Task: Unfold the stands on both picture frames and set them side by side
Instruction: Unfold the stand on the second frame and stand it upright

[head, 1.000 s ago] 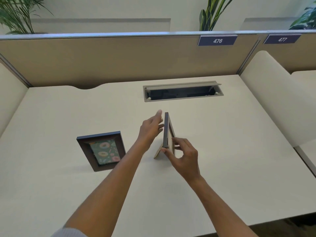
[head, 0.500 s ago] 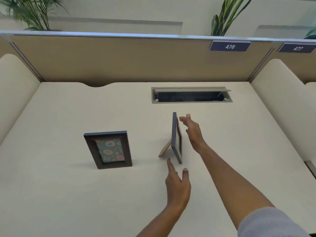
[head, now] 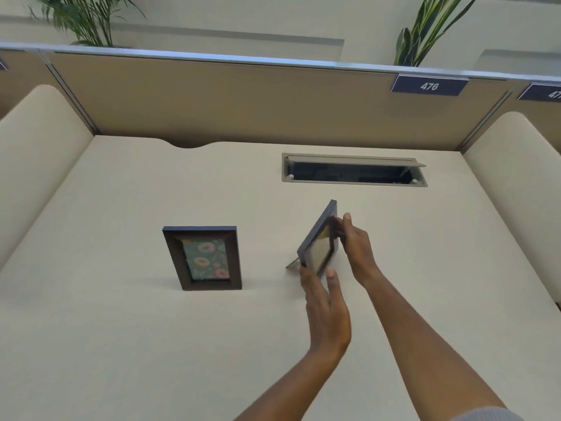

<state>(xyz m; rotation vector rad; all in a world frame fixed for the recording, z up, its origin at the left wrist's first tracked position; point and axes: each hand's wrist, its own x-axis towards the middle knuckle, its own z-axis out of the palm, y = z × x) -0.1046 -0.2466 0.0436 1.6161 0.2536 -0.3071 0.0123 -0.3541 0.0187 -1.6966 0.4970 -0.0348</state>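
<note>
between both hands — left hand (head: pixel 326 311) and right hand (head: pixel 355 244) gripping its edges — the second frame (head: pixel 318 238) sits angled; its stand (head: pixel 292 264) could fold, tipping it on the bench (head: pixel 121 344).

At right of centre, the second frame (head: pixel 318 238) hides most of its stand (head: pixel 292 264), its picture lost in glare. The number plate (head: pixel 543 92) at upper right is cut off.
</note>
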